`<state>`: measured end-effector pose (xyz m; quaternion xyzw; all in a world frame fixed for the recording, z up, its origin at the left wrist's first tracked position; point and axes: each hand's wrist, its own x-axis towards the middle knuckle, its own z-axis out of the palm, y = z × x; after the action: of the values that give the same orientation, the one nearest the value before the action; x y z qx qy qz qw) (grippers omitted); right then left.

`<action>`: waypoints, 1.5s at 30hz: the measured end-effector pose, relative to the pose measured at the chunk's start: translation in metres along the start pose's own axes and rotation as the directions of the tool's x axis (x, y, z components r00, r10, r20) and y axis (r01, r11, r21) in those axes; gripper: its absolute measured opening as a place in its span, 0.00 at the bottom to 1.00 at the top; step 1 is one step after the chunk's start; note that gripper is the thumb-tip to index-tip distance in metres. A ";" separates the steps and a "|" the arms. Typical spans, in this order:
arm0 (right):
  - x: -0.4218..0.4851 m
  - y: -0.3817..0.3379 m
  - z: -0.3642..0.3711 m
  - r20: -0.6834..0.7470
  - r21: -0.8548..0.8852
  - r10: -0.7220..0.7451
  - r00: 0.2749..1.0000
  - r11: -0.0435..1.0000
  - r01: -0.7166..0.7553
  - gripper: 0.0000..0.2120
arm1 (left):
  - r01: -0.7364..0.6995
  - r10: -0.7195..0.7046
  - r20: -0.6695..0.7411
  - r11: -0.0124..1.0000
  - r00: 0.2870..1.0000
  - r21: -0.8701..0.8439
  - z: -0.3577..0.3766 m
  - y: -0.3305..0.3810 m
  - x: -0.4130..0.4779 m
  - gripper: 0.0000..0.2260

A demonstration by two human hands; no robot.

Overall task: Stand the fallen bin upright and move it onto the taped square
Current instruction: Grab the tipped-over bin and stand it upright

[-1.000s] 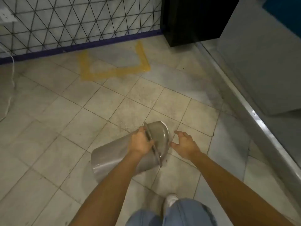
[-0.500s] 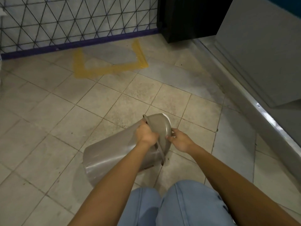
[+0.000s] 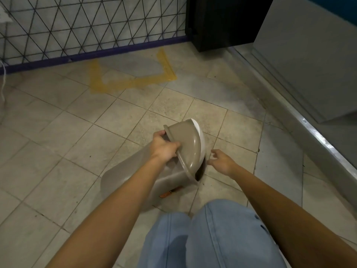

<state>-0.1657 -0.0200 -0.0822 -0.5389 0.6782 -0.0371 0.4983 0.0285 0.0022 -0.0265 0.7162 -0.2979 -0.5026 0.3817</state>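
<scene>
Item: grey-brown plastic bin (image 3: 127, 178), lying tilted on the tiled floor (image 3: 58, 144) in the near middle of the scene, its base toward the near left and its top raised toward the far right. Fitted: brown domed lid (image 3: 185, 144) with a white swing flap (image 3: 200, 132) showing at its far edge; an orange mark shows low on the body. Left hand (image 3: 164, 147): fingers clamped around the lid's rim on its left side, thumb on the near face. Right hand (image 3: 220, 161): just right of the lid, fingers spread and slightly curled, not touching the bin. Taped square (image 3: 133, 82): yellow outline on the floor, far from the bin, against the wire mesh fence (image 3: 87, 26). Also present: black cabinet (image 3: 222, 22) at far right, blue jeans (image 3: 208, 238) at the near edge.
</scene>
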 end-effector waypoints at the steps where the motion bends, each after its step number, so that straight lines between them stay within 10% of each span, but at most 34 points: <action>1: 0.001 0.002 0.003 -0.004 -0.017 0.028 1.000 0.999 -0.028 0.34 | -0.005 0.005 -0.003 1.000 1.000 -0.022 -0.005 0.002 -0.001 0.30; 16: -0.015 0.005 0.029 0.206 0.295 0.128 0.970 0.937 -0.186 0.17 | -0.066 0.067 0.001 0.990 0.998 -0.127 -0.042 0.009 -0.018 0.28; 45: -0.061 -0.052 -0.018 -0.002 0.269 -0.155 0.988 0.952 0.149 0.14 | -0.053 0.051 -0.015 0.968 0.999 -0.244 -0.099 -0.031 -0.019 0.29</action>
<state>-0.1470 -0.0034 -0.0033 -0.5175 0.6185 -0.1614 0.5688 0.1179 0.0585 -0.0237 0.6577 -0.2508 -0.5221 0.4815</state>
